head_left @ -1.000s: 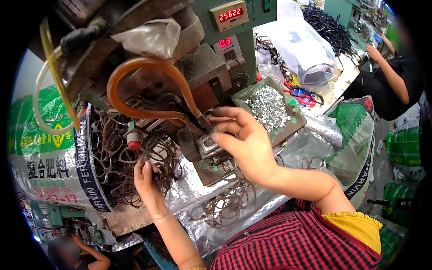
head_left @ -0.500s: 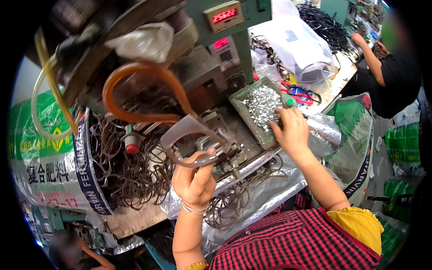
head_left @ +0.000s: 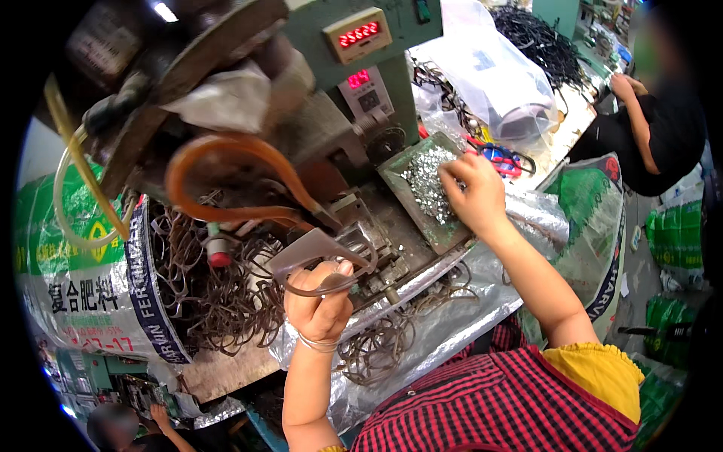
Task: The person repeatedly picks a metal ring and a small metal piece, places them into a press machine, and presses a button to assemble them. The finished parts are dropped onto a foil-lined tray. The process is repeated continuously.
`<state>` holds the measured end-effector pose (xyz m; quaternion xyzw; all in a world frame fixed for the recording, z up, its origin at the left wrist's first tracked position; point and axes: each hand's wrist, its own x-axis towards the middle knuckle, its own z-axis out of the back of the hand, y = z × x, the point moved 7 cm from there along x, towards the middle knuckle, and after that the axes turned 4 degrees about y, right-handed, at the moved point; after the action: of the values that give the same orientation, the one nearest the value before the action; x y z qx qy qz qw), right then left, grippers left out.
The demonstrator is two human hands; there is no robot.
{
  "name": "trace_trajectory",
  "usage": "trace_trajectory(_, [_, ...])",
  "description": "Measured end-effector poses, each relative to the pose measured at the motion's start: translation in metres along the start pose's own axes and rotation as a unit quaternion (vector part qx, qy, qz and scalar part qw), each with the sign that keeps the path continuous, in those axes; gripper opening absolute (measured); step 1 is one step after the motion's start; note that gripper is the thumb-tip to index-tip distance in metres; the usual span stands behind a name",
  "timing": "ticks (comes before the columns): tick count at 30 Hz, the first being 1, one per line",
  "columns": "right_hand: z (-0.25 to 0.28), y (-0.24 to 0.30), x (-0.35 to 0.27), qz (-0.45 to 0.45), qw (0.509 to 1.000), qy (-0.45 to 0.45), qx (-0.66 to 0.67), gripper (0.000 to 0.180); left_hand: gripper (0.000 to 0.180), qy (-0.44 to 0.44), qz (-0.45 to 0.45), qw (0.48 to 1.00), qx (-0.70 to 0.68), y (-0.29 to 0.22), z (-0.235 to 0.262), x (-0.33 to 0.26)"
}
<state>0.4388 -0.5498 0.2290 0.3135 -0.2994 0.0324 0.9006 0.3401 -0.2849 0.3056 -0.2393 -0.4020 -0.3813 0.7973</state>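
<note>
My left hand (head_left: pixel 319 305) pinches a smoky, translucent plastic glasses frame (head_left: pixel 305 256) by its lower rim. The frame is tilted in front of the machine's metal fixture (head_left: pixel 376 260). Off to the right, my right hand (head_left: pixel 478 194) is over a green metal tray (head_left: pixel 449 239), its fingers curled together at the edge of a heap of small shiny metal pieces (head_left: pixel 428 181). Whether a piece is between those fingertips cannot be made out. A thick orange-brown loop (head_left: pixel 181 177) hangs just beyond the frame, its ends by the fixture.
The green machine (head_left: pixel 301 38) with a red-lit counter (head_left: pixel 358 35) rises ahead. Left lie a pile of brown frames (head_left: pixel 226 301), a red-tipped button (head_left: pixel 218 258) and a printed sack (head_left: pixel 83 286). More frames (head_left: pixel 376 346) lie on silver sheeting (head_left: pixel 444 331). A co-worker (head_left: pixel 640 128) sits far right.
My right hand has lifted slightly and its spread fingers have curled together. My left hand has shifted a little down and left, and the glasses frame has turned in it.
</note>
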Motion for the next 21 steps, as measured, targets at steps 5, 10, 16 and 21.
trace_trajectory(5, [-0.039,0.041,-0.002,0.228,0.961,0.101,-0.118,0.017,0.022,-0.035,-0.014,0.997,-0.065,0.006,-0.003,-0.007])
trace_trajectory(10, [-0.032,0.045,0.024,0.177,0.983,0.036,-0.038,0.012,0.034,-0.011,0.137,0.99,0.017,-0.013,0.018,-0.02])
trace_trajectory(16, [-0.005,0.003,-0.008,0.012,0.989,0.048,0.137,0.011,0.018,-0.136,0.329,0.904,0.239,0.005,0.153,-0.072])
trace_trajectory(21, [-0.018,0.013,-0.001,-0.022,0.971,0.085,0.22,0.014,0.016,0.197,0.387,0.869,0.238,0.041,0.138,-0.088])
